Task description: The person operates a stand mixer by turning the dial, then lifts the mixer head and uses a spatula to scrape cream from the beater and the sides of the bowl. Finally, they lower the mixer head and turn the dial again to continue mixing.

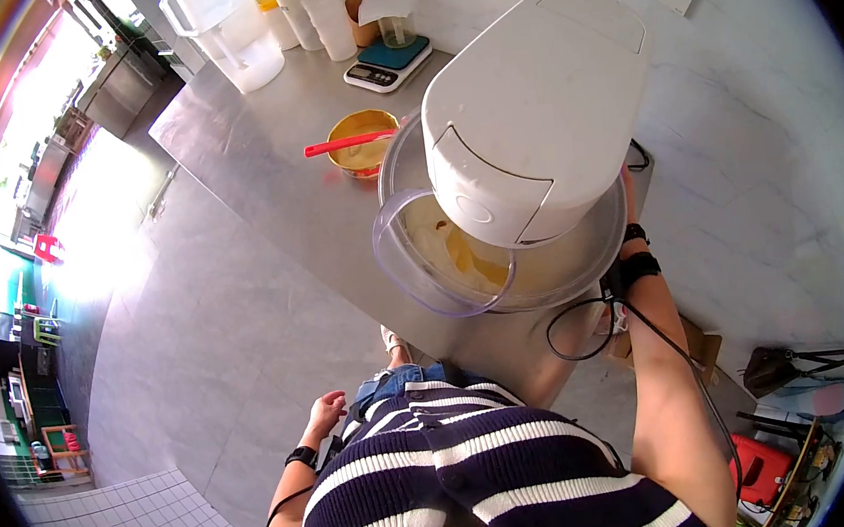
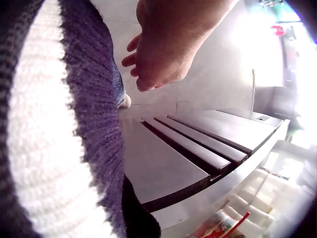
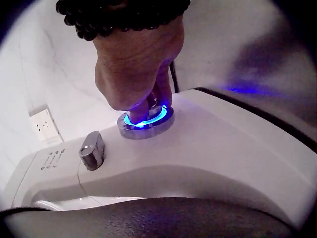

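Observation:
A white stand mixer [image 1: 538, 103] stands over a clear-rimmed bowl [image 1: 546, 298] holding pale batter with a yellow patch [image 1: 472, 257]. In the right wrist view my right hand [image 3: 141, 69] grips a round metal knob [image 3: 143, 130] ringed with blue light on the mixer's side, fingers curled onto it. A smaller metal lever [image 3: 92, 151] sits beside the knob. The head view hides most of that hand behind the mixer. My left hand [image 1: 329, 412] hangs by my side, fingers loosely bent and holding nothing; it shows in the left wrist view too [image 2: 161, 54].
A yellow bowl [image 1: 360, 123] with a red-handled spatula [image 1: 346, 143] is left of the mixer. Behind are a scale [image 1: 390, 66] bearing a glass jar, a clear pitcher [image 1: 232, 39] and bottles. A black cable [image 1: 675, 347] runs along my right arm.

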Tool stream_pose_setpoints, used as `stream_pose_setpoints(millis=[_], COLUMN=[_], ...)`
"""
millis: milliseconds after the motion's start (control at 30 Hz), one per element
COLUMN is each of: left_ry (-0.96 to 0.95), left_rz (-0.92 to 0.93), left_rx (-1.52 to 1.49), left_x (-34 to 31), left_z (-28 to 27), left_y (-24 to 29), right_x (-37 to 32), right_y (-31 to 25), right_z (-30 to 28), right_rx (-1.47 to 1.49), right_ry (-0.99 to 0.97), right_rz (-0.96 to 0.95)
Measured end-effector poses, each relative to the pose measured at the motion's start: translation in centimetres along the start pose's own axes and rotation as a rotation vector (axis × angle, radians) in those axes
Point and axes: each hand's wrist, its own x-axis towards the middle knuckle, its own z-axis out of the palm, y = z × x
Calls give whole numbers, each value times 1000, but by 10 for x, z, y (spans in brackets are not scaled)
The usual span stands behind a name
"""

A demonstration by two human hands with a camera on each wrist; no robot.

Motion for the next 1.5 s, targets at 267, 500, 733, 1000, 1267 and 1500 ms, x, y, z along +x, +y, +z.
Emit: stream_pose_setpoints(millis=[267,500,733,1000,1267,1500], left_ry=[1,13,10,7,0,-1], left_rz=[7,16,2,-2,1,8], left_rx=[24,-15,-17,-10,0,-31], left_x=[-1,2,-4,-5,-5,-3], left_z=[2,2,2,2,2,2], left_y=[1,-4,4,4,3,-1], right_x=[-7,0,-1,-4,3,13], right_y=[-11,-2,-7,-11,2,19], right_z=[3,0,1,2,-3,-11], right_rx=[-133,-94,-126,-110,-170,-69], right_ry=[25,27,-13,-4,28,1], right_rz=[-63,-53,-88,-42,17,26])
